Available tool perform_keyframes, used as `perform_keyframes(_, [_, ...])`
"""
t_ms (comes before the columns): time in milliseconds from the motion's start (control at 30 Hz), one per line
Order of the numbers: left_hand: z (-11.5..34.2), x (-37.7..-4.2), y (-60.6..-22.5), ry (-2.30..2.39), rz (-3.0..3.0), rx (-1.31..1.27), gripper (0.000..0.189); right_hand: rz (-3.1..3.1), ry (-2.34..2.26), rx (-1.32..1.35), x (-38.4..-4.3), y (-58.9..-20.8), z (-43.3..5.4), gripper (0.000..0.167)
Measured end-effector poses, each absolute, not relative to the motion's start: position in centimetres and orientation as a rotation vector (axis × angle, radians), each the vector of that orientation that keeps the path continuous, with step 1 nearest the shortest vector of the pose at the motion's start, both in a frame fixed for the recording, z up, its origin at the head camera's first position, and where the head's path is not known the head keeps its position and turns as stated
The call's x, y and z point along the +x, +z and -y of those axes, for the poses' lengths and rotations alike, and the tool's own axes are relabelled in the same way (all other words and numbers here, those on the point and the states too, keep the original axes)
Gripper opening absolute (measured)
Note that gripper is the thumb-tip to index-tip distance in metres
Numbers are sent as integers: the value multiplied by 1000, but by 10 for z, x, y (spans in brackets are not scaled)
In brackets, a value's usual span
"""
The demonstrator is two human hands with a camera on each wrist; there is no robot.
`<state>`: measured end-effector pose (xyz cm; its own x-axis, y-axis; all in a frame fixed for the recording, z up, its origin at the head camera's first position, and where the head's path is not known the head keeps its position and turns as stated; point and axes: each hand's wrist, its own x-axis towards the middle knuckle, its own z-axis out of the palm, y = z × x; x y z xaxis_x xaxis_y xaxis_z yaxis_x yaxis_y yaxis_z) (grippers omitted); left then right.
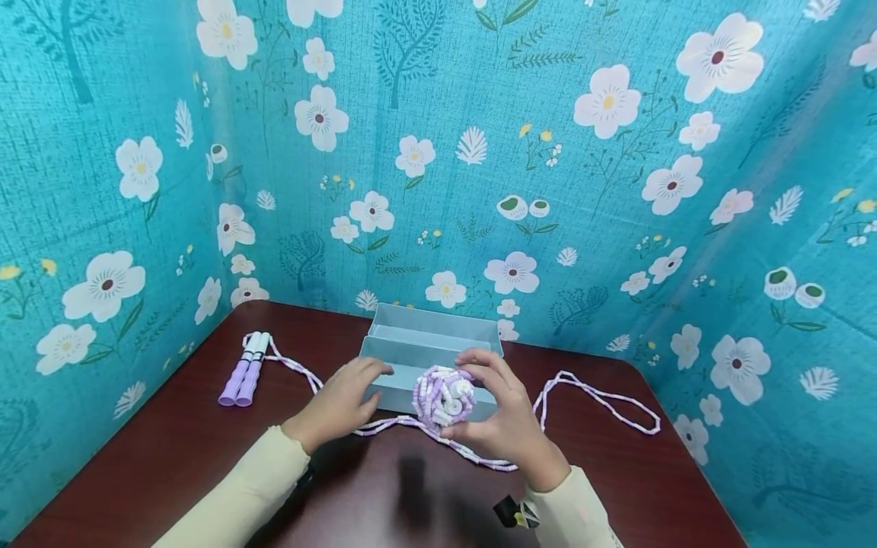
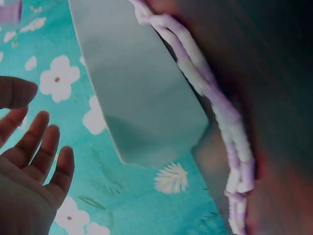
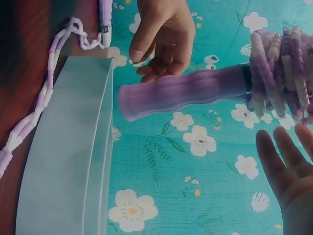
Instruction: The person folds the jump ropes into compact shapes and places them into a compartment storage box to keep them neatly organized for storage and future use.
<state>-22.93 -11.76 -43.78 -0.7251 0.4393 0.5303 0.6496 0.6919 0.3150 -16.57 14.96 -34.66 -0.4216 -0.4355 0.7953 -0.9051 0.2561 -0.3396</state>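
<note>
The right hand holds a rounded bundle of beaded rope between curled fingers and thumb, its short tubular beads in lilac and white wound into thick, bumpy coils. White rounded ends show in the middle of the coils. Below the grip hangs a lilac handle, a smooth cylinder with gently waved sides and a dark band where the coils begin.

Left of the grip and apart from the bundle, the left hand is wide, its fingers loosely extended above the box. This box, long, rectangular and smooth grey-blue with its lid raised, stands just beyond and beneath the grip.

A second beaded rope passes on the near side of the box, under the grip, and ends in a narrow loop to its right. Its paired handles, contoured in lilac with white tops, lie farther left. Under everything is a glossy red-brown table; beyond the grip hangs turquoise woven-looking cloth printed with white flowers.
</note>
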Motion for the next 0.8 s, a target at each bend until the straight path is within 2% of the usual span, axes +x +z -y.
perform_keyframes(300, [135,-253,-451,-912,2554,-622,45,2111,1256,999,-166,-345,-151,71])
perform_keyframes(600, [142,-267,-469,-1190,2685,-348,46,2177,1234,950,-194,-376,-166,75])
perform_keyframes(800, [147,-272,-476,-1339,2715,-312,51,2185,1161,967,-200,-383,-171,78])
